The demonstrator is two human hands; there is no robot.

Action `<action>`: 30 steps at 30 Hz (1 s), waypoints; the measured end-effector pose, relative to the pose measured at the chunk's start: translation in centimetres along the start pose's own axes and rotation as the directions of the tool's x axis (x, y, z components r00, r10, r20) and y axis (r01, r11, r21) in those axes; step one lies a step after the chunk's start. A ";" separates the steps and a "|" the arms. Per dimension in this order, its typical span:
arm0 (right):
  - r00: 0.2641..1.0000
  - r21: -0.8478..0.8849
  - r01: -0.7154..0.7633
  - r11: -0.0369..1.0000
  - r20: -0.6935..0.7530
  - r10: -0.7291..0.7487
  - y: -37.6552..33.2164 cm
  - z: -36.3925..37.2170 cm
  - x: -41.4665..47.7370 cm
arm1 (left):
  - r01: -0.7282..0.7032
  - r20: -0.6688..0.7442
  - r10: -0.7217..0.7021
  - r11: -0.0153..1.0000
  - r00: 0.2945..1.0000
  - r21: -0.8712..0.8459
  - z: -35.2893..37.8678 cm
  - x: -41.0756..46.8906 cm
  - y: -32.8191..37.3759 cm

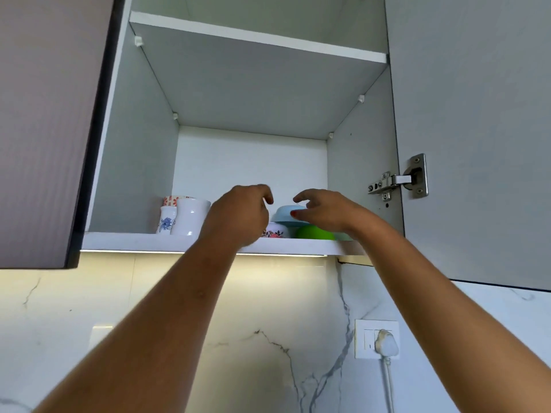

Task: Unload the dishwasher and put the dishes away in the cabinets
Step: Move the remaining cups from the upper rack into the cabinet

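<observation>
An open wall cabinet's bottom shelf (134,241) carries dishes. A light blue bowl (284,214) lies upside down on a green bowl (314,233) and a small flowered bowl (275,231). My left hand (241,216) and my right hand (325,210) hover on either side of the blue bowl, fingers loosely curled, holding nothing. At the shelf's left stand a white mug (190,216), a small cup with a blue flower (166,220) and a red-patterned cup (173,200) behind them.
The upper shelf (259,37) shows nothing on it from below. The cabinet door (477,138) hangs open on the right with its hinge (399,180). A closed dark door (44,129) is on the left. A wall socket with a plug (384,342) sits on the marble backsplash.
</observation>
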State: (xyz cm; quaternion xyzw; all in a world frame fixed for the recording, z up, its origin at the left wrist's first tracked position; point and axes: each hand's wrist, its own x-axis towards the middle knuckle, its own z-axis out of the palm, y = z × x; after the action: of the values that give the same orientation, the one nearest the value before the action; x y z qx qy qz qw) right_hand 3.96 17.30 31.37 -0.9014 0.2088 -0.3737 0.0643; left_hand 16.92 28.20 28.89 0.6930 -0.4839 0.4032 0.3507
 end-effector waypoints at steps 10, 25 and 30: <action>0.880 -0.271 0.105 0.957 -0.423 -0.217 2.9 9.2 -15.4 | -0.217 -0.217 0.287 0.930 0.933 0.296 0.7 -7.9 0.9; 0.773 -0.131 -0.526 0.840 0.339 0.537 3.3 14.1 -58.8 | 0.123 0.496 0.154 0.868 0.854 -0.481 2.2 -53.5 15.7; 0.606 -0.135 -0.725 0.675 0.341 0.719 2.1 8.3 -70.7 | 0.206 0.614 0.235 0.803 0.753 -0.560 -1.0 -60.1 21.2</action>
State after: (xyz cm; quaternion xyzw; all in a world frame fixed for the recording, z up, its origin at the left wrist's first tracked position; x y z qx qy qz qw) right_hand -35.71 45.07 -20.87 -0.7928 0.5351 -0.1426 0.2547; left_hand -15.95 46.35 -22.64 0.6388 -0.6823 -0.0368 0.3537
